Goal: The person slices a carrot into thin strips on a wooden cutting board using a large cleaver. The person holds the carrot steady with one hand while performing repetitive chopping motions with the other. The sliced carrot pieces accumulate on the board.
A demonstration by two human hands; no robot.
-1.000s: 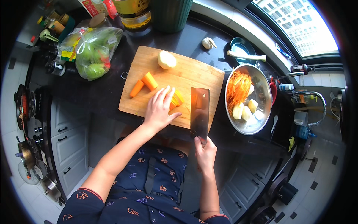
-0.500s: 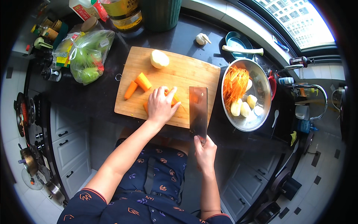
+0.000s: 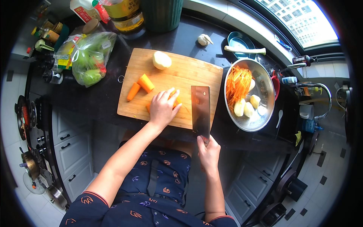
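My left hand (image 3: 162,109) rests on the wooden cutting board (image 3: 193,68), its fingers curled over a carrot piece (image 3: 175,100) that they partly hide. My right hand (image 3: 208,154) grips the handle of a cleaver (image 3: 200,108). The wide blade is over the board's right part, apart from the left hand and the carrot. Two thick carrot chunks (image 3: 146,83) lie left of the left hand, and a bit of orange shows at that hand's near edge. A peeled potato (image 3: 162,60) sits near the board's far edge.
Right of the board stands a metal bowl (image 3: 269,85) with carrot shreds (image 3: 237,83) and several peeled potatoes (image 3: 248,110). Garlic (image 3: 204,39) and a teal dish (image 3: 239,41) with a white-handled tool lie beyond. A bag of green vegetables (image 3: 90,60) stands far left.
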